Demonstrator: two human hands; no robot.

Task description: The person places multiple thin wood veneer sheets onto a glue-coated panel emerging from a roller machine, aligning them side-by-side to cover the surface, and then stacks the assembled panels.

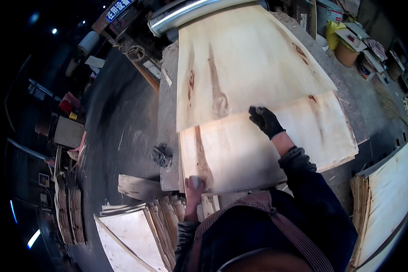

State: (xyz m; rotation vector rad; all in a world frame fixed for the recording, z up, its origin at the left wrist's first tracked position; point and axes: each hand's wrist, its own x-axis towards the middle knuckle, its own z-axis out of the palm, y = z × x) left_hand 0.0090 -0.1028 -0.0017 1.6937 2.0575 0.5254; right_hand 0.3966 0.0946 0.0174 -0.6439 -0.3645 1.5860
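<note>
A pale wood veneer sheet (254, 59) with dark knots runs up under a shiny metal roller at the far end. Its near edge overlaps a stack of similar veneer sheets (254, 154). My right hand (265, 121), in a black glove, lies at that overlap with its fingers stretched out. At the stack's near left corner, my bare left hand (193, 190) has its fingers curled in, by a dark knot. Something small and whitish shows at its fingertips; I cannot make out what it is.
The metal roller (186, 19) spans the far end. A dark glove-like bundle (161, 155) lies on the grey ledge at left. Stacked veneer (131, 240) stands at lower left, and another veneer stack (385, 195) at right. Buckets (345, 54) and clutter line the far right.
</note>
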